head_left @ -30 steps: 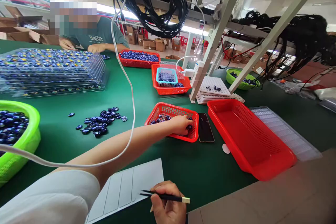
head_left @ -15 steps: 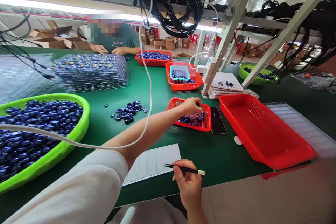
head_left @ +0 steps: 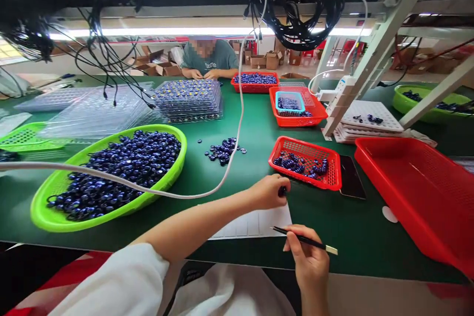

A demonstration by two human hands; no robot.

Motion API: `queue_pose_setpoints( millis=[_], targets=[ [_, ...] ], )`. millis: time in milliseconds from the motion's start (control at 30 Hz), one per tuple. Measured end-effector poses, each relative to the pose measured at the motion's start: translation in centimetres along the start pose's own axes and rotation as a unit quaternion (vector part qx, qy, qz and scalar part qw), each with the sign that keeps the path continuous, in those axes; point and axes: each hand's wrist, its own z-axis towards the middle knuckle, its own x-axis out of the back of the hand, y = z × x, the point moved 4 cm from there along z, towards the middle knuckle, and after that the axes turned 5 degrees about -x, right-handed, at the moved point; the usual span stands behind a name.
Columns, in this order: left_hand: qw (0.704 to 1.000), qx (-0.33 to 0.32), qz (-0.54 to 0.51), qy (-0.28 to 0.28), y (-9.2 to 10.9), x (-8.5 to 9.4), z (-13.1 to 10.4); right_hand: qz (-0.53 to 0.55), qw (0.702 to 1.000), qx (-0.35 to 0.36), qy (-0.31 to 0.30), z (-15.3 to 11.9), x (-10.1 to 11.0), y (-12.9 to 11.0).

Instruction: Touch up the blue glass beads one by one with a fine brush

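Note:
My left hand (head_left: 268, 192) is closed around a small dark blue piece (head_left: 282, 191), mostly hidden by the fingers, so how many it holds I cannot tell. It hovers over the far edge of a white sheet with ruled lines (head_left: 259, 224), partly covered by my forearm. In my right hand (head_left: 310, 259) is a pair of black tweezers (head_left: 307, 240) with a pale end, its tips pointing left over the sheet's right edge. Just beyond my left hand stands a small red basket (head_left: 336, 177) holding shiny dark blue pieces, some lined up in curved rows.
A green basket (head_left: 40, 215) heaped with similar pieces stands left; a loose pile (head_left: 222, 150) lies mid-table. A white cable (head_left: 207, 193) crosses there. To the right are a phone (head_left: 351, 177) and a large red tray (head_left: 411, 197). Another person (head_left: 210, 61) sits opposite, near stacked clear trays (head_left: 188, 101).
My left hand has come back from the small red basket to above the sheet, a dark piece in its fingers. The camera view has turned left. My right hand still holds the tweezers.

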Motion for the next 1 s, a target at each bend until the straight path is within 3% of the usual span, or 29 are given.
queue_pose_setpoints(
  millis=[100,267,433,633,800,1000],
  targets=[
    [0.998,0.009,0.053,-0.02,-1.0,-0.9,-1.8,0.007,0.999,-0.024,0.025,-0.2,0.1,0.1],
    [0.987,-0.026,0.154,-0.046,-1.6,-1.7,-2.5,0.008,0.999,-0.007,0.043,0.0,0.3,0.3],
    [0.987,-0.054,0.146,-0.045,-1.1,-1.6,-2.9,0.016,0.998,0.026,0.058,0.3,0.3,0.4],
    [0.995,-0.058,0.04,-0.068,-0.6,0.1,-4.0,0.016,0.998,0.016,0.066,0.2,0.4,0.4],
    [0.994,-0.037,-0.096,-0.048,-1.8,1.9,-4.5,0.017,0.996,0.015,0.083,0.3,0.2,0.1],
    [0.998,-0.013,-0.064,-0.016,-3.0,4.8,-8.3,0.067,0.992,-0.043,0.096,1.2,0.7,-0.6]
  ],
)
